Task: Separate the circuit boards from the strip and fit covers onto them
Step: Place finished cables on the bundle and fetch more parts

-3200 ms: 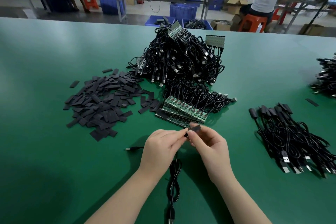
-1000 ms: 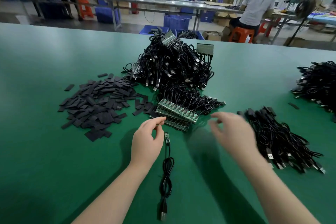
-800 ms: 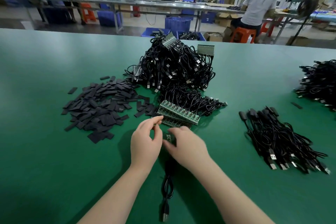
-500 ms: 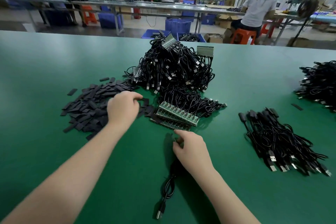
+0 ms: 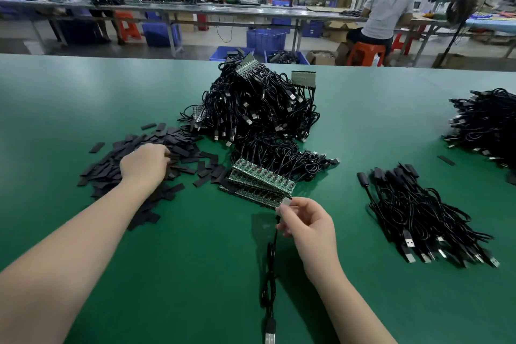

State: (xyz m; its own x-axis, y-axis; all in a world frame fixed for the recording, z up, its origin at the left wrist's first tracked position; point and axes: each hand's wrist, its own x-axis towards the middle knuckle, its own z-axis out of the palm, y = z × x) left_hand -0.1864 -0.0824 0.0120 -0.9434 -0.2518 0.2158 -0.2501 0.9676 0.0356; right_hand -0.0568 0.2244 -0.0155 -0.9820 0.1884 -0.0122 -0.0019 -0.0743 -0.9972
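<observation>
Your left hand [image 5: 145, 162] lies knuckles-up on the scattered pile of flat black rectangular covers [image 5: 178, 153] at the left of the green tabletop [image 5: 83, 92]. Its fingers curl down into the pieces, and you cannot tell from this view whether the grip has closed on a cover, because the fingertips are hidden behind the back of the hand.

Your right hand [image 5: 307, 223] is raised just above the tabletop near its middle, thumb and forefinger pinching the end of a thin black cable [image 5: 269, 282]. The small circuit board at that end is almost wholly hidden by your fingertips. The cable hangs down from the grip, loops once on the tabletop and ends in a USB plug [image 5: 270, 336] at the lower edge of the view.

Just beyond your right hand, the stacked strips of green circuit boards [image 5: 261, 180] lie tilted against each other, their black wires running back into the big heap of tangled black cables [image 5: 259, 109] behind them. More board strips stick out of the top of that heap.

To the right lies a smaller bundle of black cables with covered ends [image 5: 418, 212], well apart from your hand. Another dark cable pile [image 5: 485, 126] sits at the far right edge.
</observation>
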